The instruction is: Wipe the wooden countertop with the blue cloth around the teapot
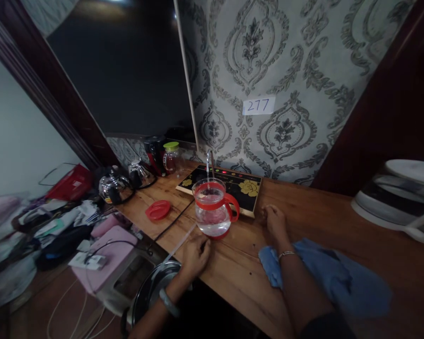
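A clear glass pitcher (212,214) with a red band, red handle and red base stands upright on the wooden table, partly filled with water. Above its open top is the metal spout (209,165) of a black electric panel (229,181) with gold flowers and a lit red indicator. A red lid (158,210) lies left of the pitcher. My left hand (196,254) rests at the table's front edge, just below the pitcher, its fingers curled. By the panel's right corner, my right hand (275,222) rests on the table, fingers also curled, holding nothing visible.
A blue cloth (342,278) lies beneath my right forearm. Shiny kettles (115,186) and a green-lidded jug (173,157) stand at left. A white-rimmed appliance (399,197) is at far right. Below the edge sits a dark pot (141,294); a clear tube (178,244) crosses the edge.
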`<state>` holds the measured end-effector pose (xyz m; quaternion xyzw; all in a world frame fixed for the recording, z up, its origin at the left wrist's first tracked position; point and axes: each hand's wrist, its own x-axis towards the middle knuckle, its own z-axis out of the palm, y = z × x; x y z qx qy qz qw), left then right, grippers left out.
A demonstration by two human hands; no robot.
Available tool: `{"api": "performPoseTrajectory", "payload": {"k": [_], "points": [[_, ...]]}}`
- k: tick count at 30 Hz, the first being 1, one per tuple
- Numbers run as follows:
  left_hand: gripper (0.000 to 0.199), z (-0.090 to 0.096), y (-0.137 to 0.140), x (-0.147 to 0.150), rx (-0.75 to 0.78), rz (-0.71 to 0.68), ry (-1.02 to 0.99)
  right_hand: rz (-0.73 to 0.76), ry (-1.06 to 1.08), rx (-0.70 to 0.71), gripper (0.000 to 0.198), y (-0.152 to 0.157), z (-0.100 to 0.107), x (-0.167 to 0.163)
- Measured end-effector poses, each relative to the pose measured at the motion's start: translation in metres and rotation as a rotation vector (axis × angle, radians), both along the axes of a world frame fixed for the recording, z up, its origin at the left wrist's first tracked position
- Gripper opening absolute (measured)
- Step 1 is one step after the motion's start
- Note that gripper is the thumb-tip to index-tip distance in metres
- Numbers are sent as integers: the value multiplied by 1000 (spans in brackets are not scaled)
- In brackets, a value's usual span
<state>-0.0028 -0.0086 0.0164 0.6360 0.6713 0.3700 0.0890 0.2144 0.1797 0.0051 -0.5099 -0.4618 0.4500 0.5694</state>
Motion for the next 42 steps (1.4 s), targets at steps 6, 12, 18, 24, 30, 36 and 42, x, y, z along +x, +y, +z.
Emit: {"api": "performPoseTrajectory", "payload": {"k": [6, 12, 18, 24, 30, 36, 42], "points": [[29, 1, 0, 1, -10, -7, -19, 20, 3, 14, 24, 1, 1, 1], [26, 3, 0, -1, -5, 2, 4, 22, -42, 28, 23, 2, 0, -1], [26, 1, 0, -1, 5, -5, -1, 50, -85, 39, 24, 2, -4, 0], [28, 2, -1, 1, 11, -20, -37, 88, -58, 33, 23, 1, -2, 0], [28, 2, -1, 1, -4, 4, -27, 102, -49, 28, 22, 1, -1, 0], [28, 0, -1, 0, 7, 11, -28, 102, -72, 43, 22, 2, -2, 0], [28, 0, 0, 0, 7, 3, -23, 79, -37, 34, 25, 4, -5, 0]]}}
